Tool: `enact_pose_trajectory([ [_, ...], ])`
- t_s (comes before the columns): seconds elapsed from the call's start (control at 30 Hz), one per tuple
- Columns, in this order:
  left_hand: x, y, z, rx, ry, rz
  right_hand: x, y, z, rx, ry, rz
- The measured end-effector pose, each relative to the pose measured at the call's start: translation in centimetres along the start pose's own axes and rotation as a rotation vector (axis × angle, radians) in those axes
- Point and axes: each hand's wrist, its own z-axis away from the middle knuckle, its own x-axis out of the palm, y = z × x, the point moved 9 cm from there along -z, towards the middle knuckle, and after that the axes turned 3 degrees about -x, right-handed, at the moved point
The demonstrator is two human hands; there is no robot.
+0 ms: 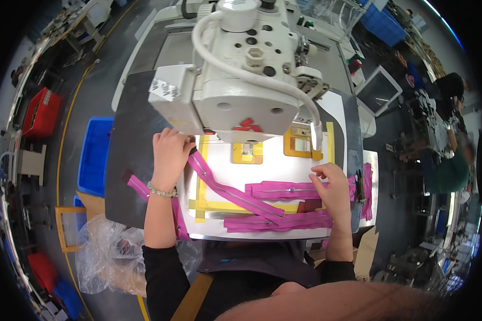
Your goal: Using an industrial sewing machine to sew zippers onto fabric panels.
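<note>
we are maybe lining up a pink zipper [219, 187] by the sewing machine [246, 104], our left hand [170, 155] pinching its dark end, our right hand [333, 186] holding nothing, fingers apart, likely needing to keep it straight next.

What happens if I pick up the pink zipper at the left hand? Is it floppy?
The pink zipper would probably droop, since it already bends on its way from the left hand. It's likely light for its length, being a thin, narrow strip. The teeth along its middle might make it slightly stiffer than plain ribbon.
</note>
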Motion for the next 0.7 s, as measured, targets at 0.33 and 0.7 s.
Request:
enact_pose_trajectory([
  [0.33, -0.5, 4.0, 1.1, 0.139, 0.014, -0.025, -1.9, 4.1, 6.9, 0.175, -0.181, 0.099],
  [0.7, 2.2, 9.7, 3.3, 0.561, -0.089, 0.225, 1.0, 2.2, 7.5, -0.230, -0.189, 0.209],
])
